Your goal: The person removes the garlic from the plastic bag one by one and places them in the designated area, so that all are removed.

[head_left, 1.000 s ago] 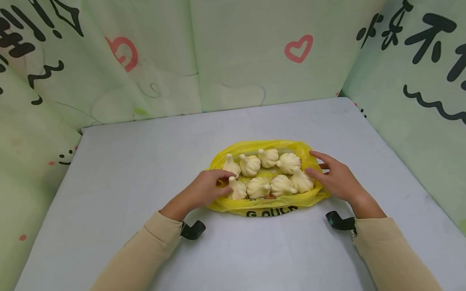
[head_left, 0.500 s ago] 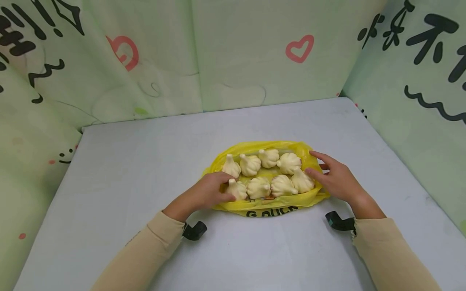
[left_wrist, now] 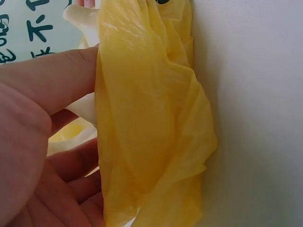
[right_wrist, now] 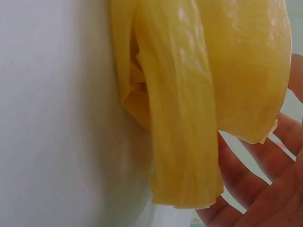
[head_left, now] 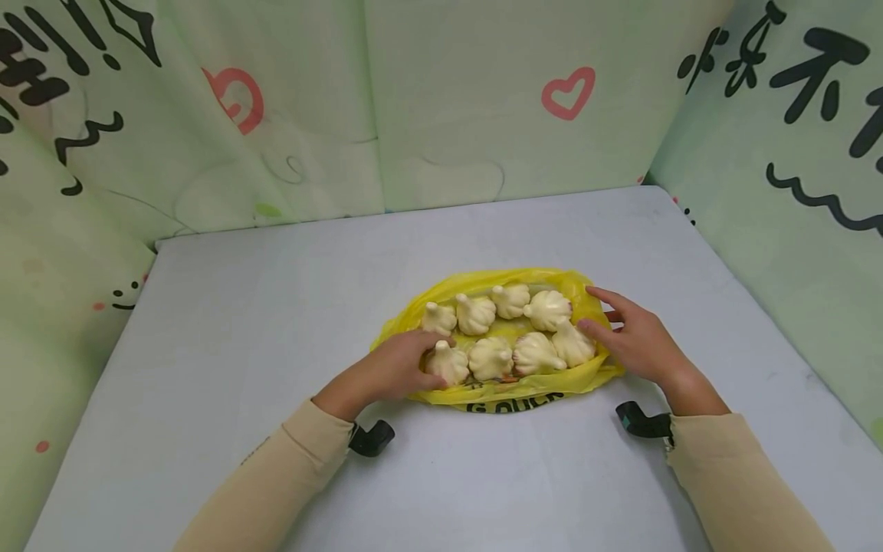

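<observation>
clearly, one garlic bulb (head_left: 447,366) lies in the curled left grip (head_left: 389,369); the loose right grip (head_left: 641,339) touches the bag (head_left: 593,376).

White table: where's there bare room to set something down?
The table is bare left of the yellow bag, behind it up to the patterned sheet, and in front between the wrist cameras. The bag is crowded: eight garlic bulbs inside, the left hand and right hand at its ends.

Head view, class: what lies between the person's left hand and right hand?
In the head view, an open yellow bag with garlic bulbs in two rows lies between the left hand and the right hand.
</observation>
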